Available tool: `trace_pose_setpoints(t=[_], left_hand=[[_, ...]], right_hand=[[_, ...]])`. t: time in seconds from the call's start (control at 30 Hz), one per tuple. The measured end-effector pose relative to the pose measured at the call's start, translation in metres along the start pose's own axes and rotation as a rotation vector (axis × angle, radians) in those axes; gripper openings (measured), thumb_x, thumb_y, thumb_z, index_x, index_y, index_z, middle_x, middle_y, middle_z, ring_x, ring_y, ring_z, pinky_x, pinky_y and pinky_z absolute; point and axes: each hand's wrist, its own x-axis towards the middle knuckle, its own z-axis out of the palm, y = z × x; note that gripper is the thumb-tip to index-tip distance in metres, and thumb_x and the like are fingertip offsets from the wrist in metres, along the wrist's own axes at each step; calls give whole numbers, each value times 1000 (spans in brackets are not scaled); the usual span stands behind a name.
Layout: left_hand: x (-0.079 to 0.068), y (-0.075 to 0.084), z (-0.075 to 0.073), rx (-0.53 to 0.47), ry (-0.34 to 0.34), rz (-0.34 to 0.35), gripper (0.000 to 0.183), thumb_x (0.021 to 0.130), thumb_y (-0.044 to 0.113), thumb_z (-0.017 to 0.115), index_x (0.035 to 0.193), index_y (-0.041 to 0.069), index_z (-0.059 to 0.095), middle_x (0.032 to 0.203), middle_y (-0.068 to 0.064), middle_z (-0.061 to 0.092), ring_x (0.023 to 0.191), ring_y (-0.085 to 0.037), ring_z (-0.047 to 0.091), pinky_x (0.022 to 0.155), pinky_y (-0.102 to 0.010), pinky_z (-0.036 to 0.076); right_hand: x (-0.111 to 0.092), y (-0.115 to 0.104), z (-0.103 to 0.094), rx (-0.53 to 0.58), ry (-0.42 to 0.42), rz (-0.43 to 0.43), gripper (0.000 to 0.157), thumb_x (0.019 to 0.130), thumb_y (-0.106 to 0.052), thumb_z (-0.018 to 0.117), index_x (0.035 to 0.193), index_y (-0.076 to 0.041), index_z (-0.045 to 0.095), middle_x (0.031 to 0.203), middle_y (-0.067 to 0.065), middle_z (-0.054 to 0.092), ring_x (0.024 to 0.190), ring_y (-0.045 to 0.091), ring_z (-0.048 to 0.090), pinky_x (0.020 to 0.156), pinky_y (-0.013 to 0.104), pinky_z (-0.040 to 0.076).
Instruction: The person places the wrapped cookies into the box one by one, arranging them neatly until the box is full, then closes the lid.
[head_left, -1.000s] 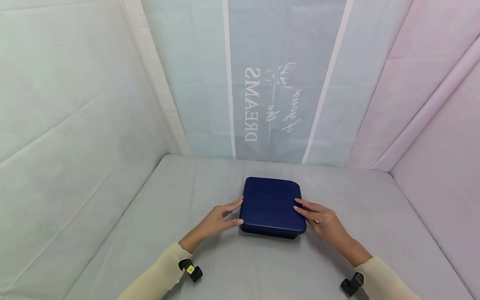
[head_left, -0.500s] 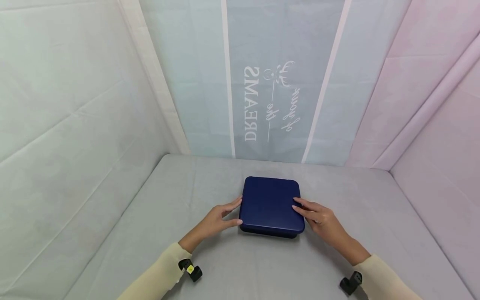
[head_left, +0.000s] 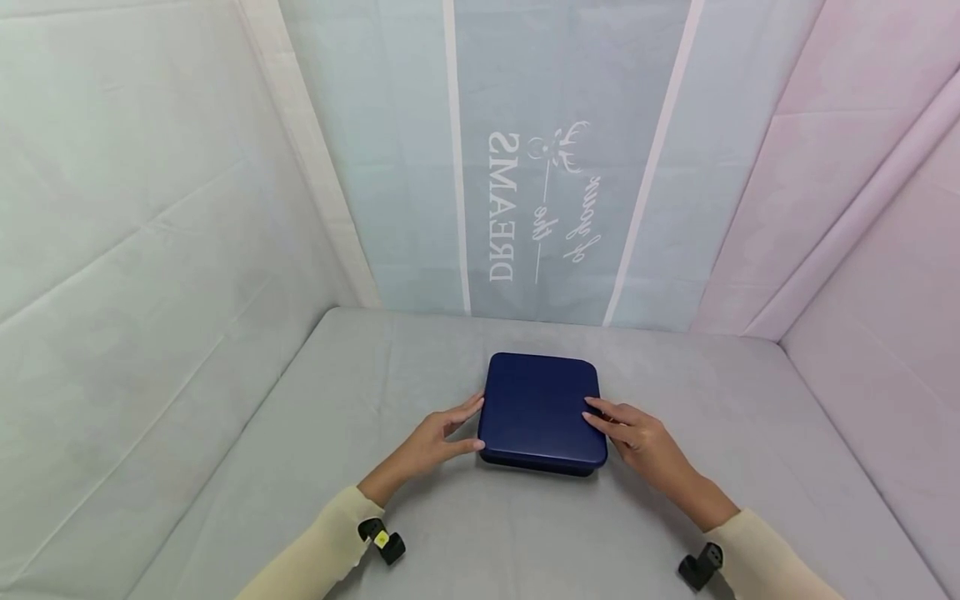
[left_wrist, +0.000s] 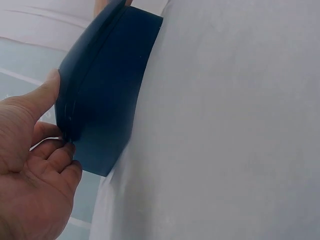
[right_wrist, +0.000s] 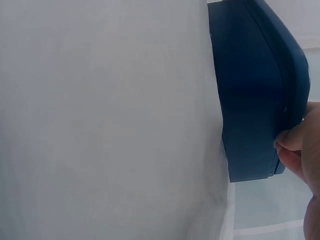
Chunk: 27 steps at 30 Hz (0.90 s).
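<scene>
A dark blue square box [left_wrist: 107,90] stands on the grey padded surface, its flat lid [head_left: 542,408] on top. At the lid's left edge, my left hand [head_left: 429,442] has its thumb on the lid's edge. In the left wrist view its other fingers curl in under the rim, beside the box wall. On the opposite side my right hand [head_left: 643,437] pinches the lid's rim, two fingers lying on top and the thumb [right_wrist: 291,139] beneath the rim in the right wrist view. The inside of the box is hidden by the lid.
The grey padded surface [head_left: 420,550] runs up to a fabric backdrop [head_left: 390,167] with mirrored white lettering. Pale cloth walls rise at the left [head_left: 150,250] and right [head_left: 885,292]. Each cream sleeve carries a small black wrist camera [head_left: 382,540].
My right hand and the right side of the lid have shifted very slightly left. My left hand holds almost the same place at the lid's edge.
</scene>
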Motion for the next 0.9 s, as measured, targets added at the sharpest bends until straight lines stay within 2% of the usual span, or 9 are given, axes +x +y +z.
trace_pose_setpoints(t=[0.03,0.13,0.23,0.37,0.63,0.77,0.9], left_hand=[[0,0,0,-1,1,1,73,97,21,71,157,3,34,166,-7,23,151,-19,24,118,-44,29],[1,-1,0,3,4,5,73,96,20,72,157,4,34,166,-5,23,151,-18,25,118,-43,30],[1,-1,0,-8,9,14,73,96,18,72,157,5,34,166,-6,24,150,-20,25,117,-45,31],[0,-2,0,-34,14,29,72,96,14,71,157,5,34,166,-8,24,150,-23,26,116,-47,32],[2,-3,1,-87,14,-13,73,98,17,70,159,10,31,166,-2,24,150,-18,27,115,-37,35],[2,-2,2,-116,21,-28,73,98,19,69,159,10,30,166,-3,23,150,-17,27,116,-36,34],[1,-1,5,-147,29,-27,71,100,18,67,159,7,30,166,-4,23,150,-17,26,116,-36,34]], right_hand=[[0,-1,0,-2,-2,1,31,96,4,65,126,-2,72,135,19,64,108,31,68,78,35,58],[2,-2,0,-10,2,-8,62,66,23,78,123,0,73,134,19,64,105,30,68,75,34,58],[3,-3,1,-19,10,-26,66,60,25,81,121,1,74,133,20,64,102,29,68,73,33,57],[3,-4,1,-22,-5,-22,63,62,24,81,121,2,73,133,20,64,102,28,68,72,32,57],[5,-8,-1,-58,-79,46,61,70,17,80,127,-2,71,140,18,60,108,27,65,71,31,57],[6,-10,-3,-61,-105,73,59,73,15,79,128,-3,71,141,17,60,109,26,65,69,32,56],[7,-11,-7,-43,-106,104,56,74,13,77,127,-4,72,141,17,60,104,22,64,65,26,52]])
